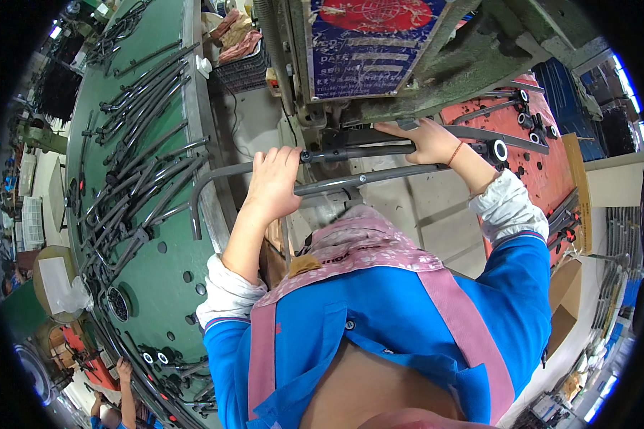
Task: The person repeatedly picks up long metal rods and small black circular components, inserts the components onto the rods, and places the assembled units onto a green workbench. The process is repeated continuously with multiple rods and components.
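A dark grey metal tube frame (401,172) lies across in front of me, under the green machine (422,100). Its left end bends down toward me, and a white-centred round fitting (498,150) sits at its right end. My left hand (273,183) is closed around the tubing near the bend, knuckles up. Farther right, my right hand (433,144) grips the frame from above, with the index finger reaching left along a flat dark bar. The machine hides part of where the frame meets it.
At left, a green-topped table (172,272) carries many bent tubes (139,100) and small black caps. A red surface (522,171) at right holds tubes and round fittings. A black basket (240,70) with cloths stands ahead. Another person's hand (124,370) shows at lower left.
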Available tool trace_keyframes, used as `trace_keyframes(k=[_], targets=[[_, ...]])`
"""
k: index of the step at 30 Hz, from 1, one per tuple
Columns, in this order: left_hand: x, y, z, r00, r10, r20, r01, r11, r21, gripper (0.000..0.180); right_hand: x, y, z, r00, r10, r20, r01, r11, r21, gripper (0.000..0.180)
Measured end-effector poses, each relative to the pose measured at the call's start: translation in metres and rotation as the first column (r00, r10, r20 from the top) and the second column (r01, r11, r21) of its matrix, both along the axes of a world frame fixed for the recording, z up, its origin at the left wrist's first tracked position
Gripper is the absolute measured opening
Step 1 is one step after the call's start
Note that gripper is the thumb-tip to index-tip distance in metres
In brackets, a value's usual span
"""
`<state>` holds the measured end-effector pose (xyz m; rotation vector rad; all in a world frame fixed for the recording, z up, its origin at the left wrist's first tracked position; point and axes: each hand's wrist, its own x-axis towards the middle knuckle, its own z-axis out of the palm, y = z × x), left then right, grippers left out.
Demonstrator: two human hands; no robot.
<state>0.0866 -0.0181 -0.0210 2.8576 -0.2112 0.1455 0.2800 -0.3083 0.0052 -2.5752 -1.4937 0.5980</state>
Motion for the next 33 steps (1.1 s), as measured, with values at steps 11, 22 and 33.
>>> trace_keyframes(k=[11, 22, 33], targets=[[0.002, -0.005, 0.009, 0.999, -0.007, -0.049, 0.007, 1.0, 0.011, 0.076, 0.007, -0.013, -0.021, 0.997, 0.056, 0.062, -0.072, 0.955, 0.288, 0.087], [-0.039, -0.05, 0.034, 0.933, -0.23, -0.278, 0.199, 0.971, -0.135, 0.085, -0.046, -0.077, -0.034, 0.989, 0.143, 0.031, -0.142, 0.885, 0.444, 0.086], [0.009, -0.174, -0.013, 0.844, 0.045, -0.534, -0.168, 0.969, -0.183, 0.034, 0.003, -0.191, -0.084, 0.966, -0.067, -0.249, 0.197, 0.814, 0.546, 0.042]])
